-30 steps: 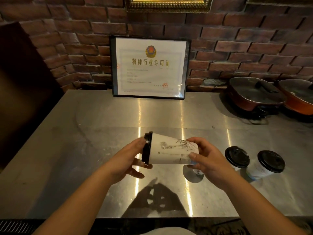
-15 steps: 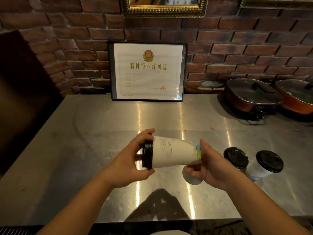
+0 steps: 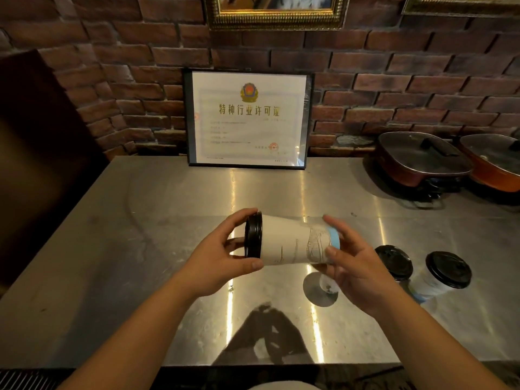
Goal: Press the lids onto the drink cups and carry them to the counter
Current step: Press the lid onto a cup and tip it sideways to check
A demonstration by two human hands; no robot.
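— Which step are you on?

— Pressing the lid. I hold the white paper cup (image 3: 292, 240) on its side above the steel table (image 3: 118, 249), my left hand (image 3: 222, 257) curled round the black lid (image 3: 253, 235), thumb under the rim and fingers (image 3: 239, 216) over the top. My right hand (image 3: 354, 266) cups the base end by the blue band, fingers spread but touching it.

— And next?

— I judge the rim needs a squeeze all round until it seats; then the cup must stand upright. Sideways, a loose lid could leak.

— The others?

— Two lidded cups (image 3: 394, 261) (image 3: 447, 270) stand on the table just right of my hand, close together.

— The room?

— A brick wall (image 3: 394, 80), a framed certificate (image 3: 249, 118) leaning against it, and two lidded pans (image 3: 422, 157) at the far right. The metal shines with streaks of light.
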